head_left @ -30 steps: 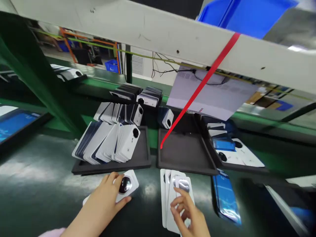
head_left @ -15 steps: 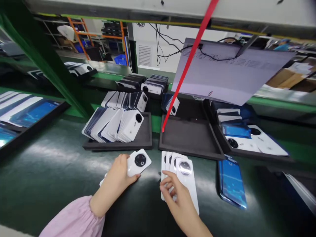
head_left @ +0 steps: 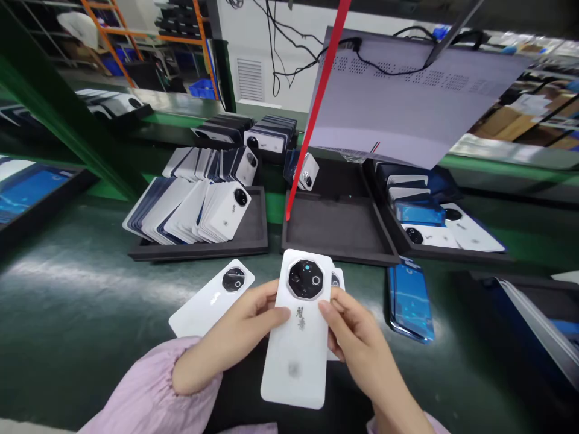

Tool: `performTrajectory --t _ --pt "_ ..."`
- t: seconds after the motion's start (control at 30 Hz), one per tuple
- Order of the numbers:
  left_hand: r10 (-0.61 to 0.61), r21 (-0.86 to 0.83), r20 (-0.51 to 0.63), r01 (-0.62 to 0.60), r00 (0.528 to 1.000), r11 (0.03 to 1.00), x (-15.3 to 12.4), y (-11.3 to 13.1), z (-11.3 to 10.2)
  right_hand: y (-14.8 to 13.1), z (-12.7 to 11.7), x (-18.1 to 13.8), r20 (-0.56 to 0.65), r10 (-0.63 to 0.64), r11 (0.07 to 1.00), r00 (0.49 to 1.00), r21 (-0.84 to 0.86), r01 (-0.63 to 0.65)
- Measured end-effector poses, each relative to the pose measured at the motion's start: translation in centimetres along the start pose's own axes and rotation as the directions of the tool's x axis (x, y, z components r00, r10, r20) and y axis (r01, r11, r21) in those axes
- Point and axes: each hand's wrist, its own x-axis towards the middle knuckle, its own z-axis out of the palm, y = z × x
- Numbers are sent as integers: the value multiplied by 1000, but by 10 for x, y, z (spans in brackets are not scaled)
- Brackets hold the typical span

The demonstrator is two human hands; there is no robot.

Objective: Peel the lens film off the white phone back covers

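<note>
Above the dark green bench (head_left: 113,283), near its front edge: a white panel (head_left: 296,355), pinched by its two long sides between the fingers (head_left: 277,316) of the left hand (head_left: 253,316) and those of the right hand (head_left: 359,328), thumbs on the face, other fingers tucked behind. Smooth, rounded at the corners, with a glossy black octagonal window (head_left: 306,279) near the top and small dark marks below. Partly hidden behind it and the right hand, a second panel (head_left: 338,277). Flat on the bench by the left forearm, a loose panel (head_left: 203,307), also white, similarly windowed.

In the left tray (head_left: 256,235), matte black and low-rimmed: a leaning fan of panels (head_left: 185,211), white mixed with dark blue. Beside it, a middle tray (head_left: 339,229), rectangular, with a raised rim; at its back, a small clump of panels (head_left: 308,172). In the right tray (head_left: 461,254): white panels lying flat (head_left: 474,235), pale pieces leaning in a row (head_left: 408,188), a shiny blue film-covered piece (head_left: 420,215). Just in front, directly on the bench, a glossy blue stack (head_left: 409,295).
</note>
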Motion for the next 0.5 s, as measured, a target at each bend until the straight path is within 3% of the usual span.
performTrajectory --t 0.23,0.37,0.5 --pt "-21 -36 -137 16 990 999 14 -28 1 17 2 0 -39 -14 997 999 -80 11" --pt "-45 -44 -113 40 993 998 13 -37 -2 22 4 2 -41 -7 995 999 -103 3" --pt "-48 -95 -47 43 998 995 8 -36 -6 19 9 2 -141 43 994 989 -89 -56"
